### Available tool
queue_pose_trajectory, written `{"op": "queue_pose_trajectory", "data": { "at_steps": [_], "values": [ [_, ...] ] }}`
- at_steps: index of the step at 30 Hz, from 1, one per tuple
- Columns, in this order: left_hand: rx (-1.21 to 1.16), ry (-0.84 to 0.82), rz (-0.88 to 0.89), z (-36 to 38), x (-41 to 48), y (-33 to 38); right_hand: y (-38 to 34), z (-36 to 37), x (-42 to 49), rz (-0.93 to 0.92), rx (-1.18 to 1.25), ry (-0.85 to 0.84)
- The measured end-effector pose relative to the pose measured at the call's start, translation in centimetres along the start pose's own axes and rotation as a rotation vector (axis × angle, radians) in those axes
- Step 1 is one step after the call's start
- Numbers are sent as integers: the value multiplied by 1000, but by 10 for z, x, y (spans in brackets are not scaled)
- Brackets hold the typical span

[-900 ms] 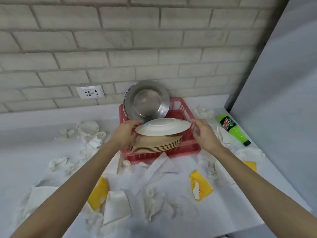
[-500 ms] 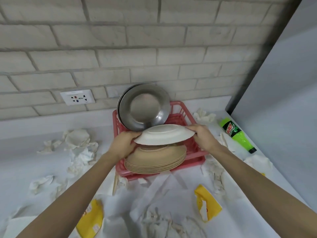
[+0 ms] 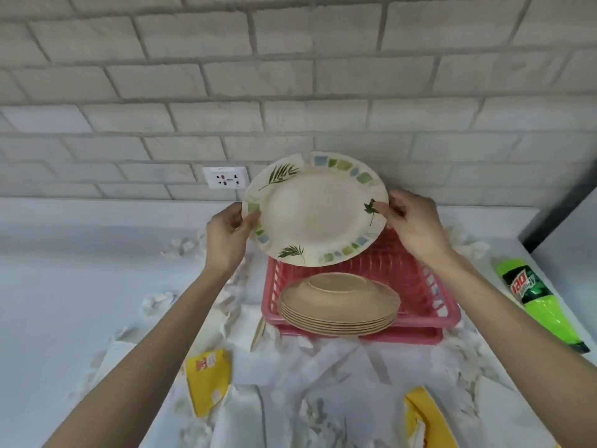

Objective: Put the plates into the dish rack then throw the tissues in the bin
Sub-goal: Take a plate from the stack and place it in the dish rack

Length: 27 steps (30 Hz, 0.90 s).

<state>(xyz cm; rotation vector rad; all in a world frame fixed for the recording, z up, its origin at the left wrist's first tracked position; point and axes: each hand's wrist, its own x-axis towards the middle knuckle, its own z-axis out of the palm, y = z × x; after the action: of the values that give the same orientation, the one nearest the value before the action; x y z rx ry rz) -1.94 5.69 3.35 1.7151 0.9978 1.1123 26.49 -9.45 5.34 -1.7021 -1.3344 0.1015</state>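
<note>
A cream plate [image 3: 315, 210] with green leaf prints and coloured squares on its rim is tilted upright, its face toward me, above the back of the red dish rack [image 3: 423, 295]. My left hand [image 3: 227, 236] pinches its left rim and my right hand [image 3: 412, 221] pinches its right rim. A stack of several tan plates [image 3: 339, 303] lies upside down at the rack's front. The steel plates seen earlier are hidden behind the cream plate. Crumpled white tissues [image 3: 158, 302] are scattered over the white counter [image 3: 64, 286].
A green soda bottle [image 3: 538, 300] lies on the counter right of the rack. Yellow wrappers [image 3: 210, 379] lie among paper in front. A wall socket [image 3: 226, 177] sits on the brick wall. A grey panel [image 3: 568, 215] stands at the right.
Both hands raised the cream plate off the tan stack and turned it from face down to upright, facing me. The camera moved closer and tilted up.
</note>
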Motion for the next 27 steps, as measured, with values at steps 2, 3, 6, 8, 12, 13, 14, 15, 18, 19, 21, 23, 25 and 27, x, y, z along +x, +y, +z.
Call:
{"op": "queue_pose_trajectory", "data": {
  "at_steps": [2, 3, 6, 8, 12, 13, 14, 15, 18, 19, 21, 23, 25, 27],
  "values": [
    [-28, 57, -68, -26, -3, 4, -15, 21, 7, -3, 81, -30],
    [-39, 83, -88, -41, -8, 5, -23, 33, 10, -11, 113, -52],
    [-39, 153, -145, -83, -26, 4, -52, 71, 12, -12, 154, -134],
    [-16, 217, -167, -112, -40, -3, -74, 96, 8, -31, 215, -189],
    [34, 298, -239, -171, -69, -26, -118, 146, -7, -40, 272, -308],
    [36, 314, -262, -187, -76, -33, -128, 159, -11, -44, 275, -335],
    [47, 328, -284, -203, -81, -41, -137, 173, -17, -39, 282, -367],
    [68, 336, -302, -217, -85, -49, -145, 185, -24, -26, 281, -407],
    [123, 342, -327, -272, -94, -80, -171, 236, -51, 40, 244, -562],
    [138, 341, -329, -290, -95, -90, -179, 254, -62, 75, 259, -614],
    [169, 338, -328, -327, -96, -114, -197, 295, -80, 160, 274, -687],
    [202, 332, -340, -363, -96, -141, -215, 337, -96, 215, 239, -715],
    [245, 285, -379, -399, -90, -167, -236, 378, -106, 265, 222, -706],
    [318, 242, -408, -425, -86, -191, -256, 410, -115, 325, 214, -706]
  ]
}}
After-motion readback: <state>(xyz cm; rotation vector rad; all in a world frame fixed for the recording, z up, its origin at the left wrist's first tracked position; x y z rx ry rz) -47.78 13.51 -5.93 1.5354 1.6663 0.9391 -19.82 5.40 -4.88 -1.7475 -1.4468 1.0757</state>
